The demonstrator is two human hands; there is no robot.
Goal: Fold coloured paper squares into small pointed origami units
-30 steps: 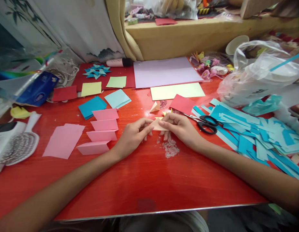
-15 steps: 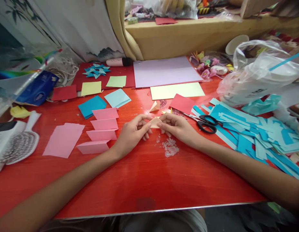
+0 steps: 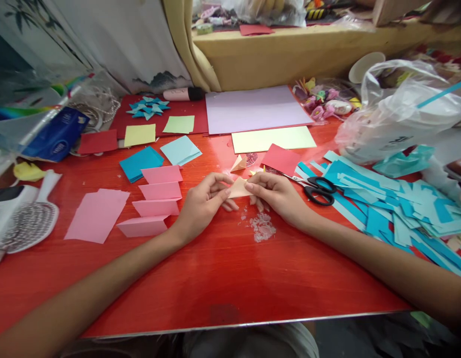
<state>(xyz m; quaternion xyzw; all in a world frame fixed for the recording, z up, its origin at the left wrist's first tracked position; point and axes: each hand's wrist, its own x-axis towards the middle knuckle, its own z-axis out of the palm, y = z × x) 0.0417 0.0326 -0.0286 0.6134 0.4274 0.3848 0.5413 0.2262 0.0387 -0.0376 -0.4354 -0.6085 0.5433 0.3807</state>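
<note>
A small folded piece of cream paper [image 3: 238,189] is held between my two hands, just above the red table. My left hand [image 3: 202,201] pinches its left end between thumb and fingers. At the right end, my right hand [image 3: 277,196] has its thumb and fingers closed on the same paper. Beyond the hands lies another folded cream paper piece [image 3: 239,163], and a red paper square [image 3: 281,159] is behind my right hand. Clear small beads or bits [image 3: 262,227] form a pile nearer me. Several folded pink papers [image 3: 160,190] stand to the left of my left hand.
Black-handled scissors [image 3: 318,191] and a heap of blue paper strips [image 3: 398,199] lie on the right. Flat pink sheets [image 3: 98,215] and a hairbrush [image 3: 32,219] are on the left. A plastic bag [image 3: 398,119] stands at the back right; a lilac sheet [image 3: 254,110] lies at the back.
My fingers have shifted slightly on the cream paper, and more of it now shows between my hands. Its peak sits a little higher in view. Other things have stayed in place.
</note>
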